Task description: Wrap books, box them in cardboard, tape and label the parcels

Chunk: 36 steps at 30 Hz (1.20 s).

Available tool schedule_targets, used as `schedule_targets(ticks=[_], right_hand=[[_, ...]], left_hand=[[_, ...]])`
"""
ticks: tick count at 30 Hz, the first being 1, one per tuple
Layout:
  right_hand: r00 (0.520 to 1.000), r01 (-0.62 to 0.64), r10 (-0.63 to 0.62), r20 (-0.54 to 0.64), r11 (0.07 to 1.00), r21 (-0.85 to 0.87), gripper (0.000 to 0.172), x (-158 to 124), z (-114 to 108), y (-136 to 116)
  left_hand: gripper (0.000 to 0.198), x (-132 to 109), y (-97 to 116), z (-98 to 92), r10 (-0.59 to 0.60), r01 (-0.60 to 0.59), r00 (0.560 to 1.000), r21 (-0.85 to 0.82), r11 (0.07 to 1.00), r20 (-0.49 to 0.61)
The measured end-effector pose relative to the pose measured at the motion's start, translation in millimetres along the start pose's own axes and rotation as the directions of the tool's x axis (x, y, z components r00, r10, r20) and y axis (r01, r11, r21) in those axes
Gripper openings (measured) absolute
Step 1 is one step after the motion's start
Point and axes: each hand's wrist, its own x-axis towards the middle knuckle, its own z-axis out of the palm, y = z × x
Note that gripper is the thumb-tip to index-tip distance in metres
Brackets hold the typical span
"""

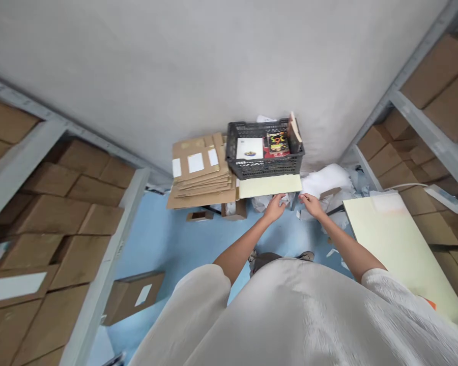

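Note:
My left hand [275, 208] is at the front edge of a small cream tabletop [267, 187], its fingers curled together. Just off the tabletop's right corner, my right hand [312, 205] has its thumb and fingers drawn into a pinch. Whatever either hand may hold is too small to make out. A black plastic crate [269, 168] stands on the tabletop behind my hands. Inside it lie a white booklet [249, 148] and a dark book with yellow and red print [277, 142]; another book [294, 129] leans upright at the right end.
Flattened cardboard boxes [198, 175] are stacked left of the crate. White plastic wrapping [328, 180] bulges at the right. A cream table [397, 229] stands close on my right. Shelves of cartons line both sides, and a carton [133, 297] sits on the blue floor [168, 244].

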Motion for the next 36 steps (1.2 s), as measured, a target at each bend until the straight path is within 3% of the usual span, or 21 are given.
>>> schedule_targets(ticks=[10,16,19,22,31,36], right_hand=[[0.979,0.097,-0.090,0.181,0.995,-0.028,0.030,31.7,217.9,-97.8],[0.959,0.213,-0.192,0.208,0.974,-0.081,0.028,60.3,314.2,-158.3],[0.948,0.248,-0.219,0.231,0.963,-0.106,0.027,78.2,343.6,-180.8],[0.938,0.266,-0.227,0.260,0.956,-0.124,0.027,100.4,363.7,-193.8],[0.912,0.322,-0.229,0.339,0.913,-0.249,0.033,196.4,402.0,-207.7],[0.944,0.238,-0.123,0.305,0.896,-0.375,0.043,241.0,417.4,-218.2]], left_hand=[[0.043,-56.8,-137.3,-176.8,-0.091,0.088,0.983,-0.024,0.996,-0.162],[0.039,-67.6,-194.6,-283.8,-0.121,0.131,0.961,0.027,0.991,-0.249],[0.038,-65.3,-211.3,-321.2,-0.152,0.173,0.942,0.044,0.984,-0.300],[0.038,-57.6,-224.5,-344.8,-0.173,0.198,0.927,0.043,0.979,-0.332],[0.046,-0.7,-259.9,-389.9,-0.234,0.275,0.891,0.050,0.960,-0.389],[0.051,37.1,-267.1,-413.5,-0.325,0.403,0.842,0.101,0.910,-0.431]])
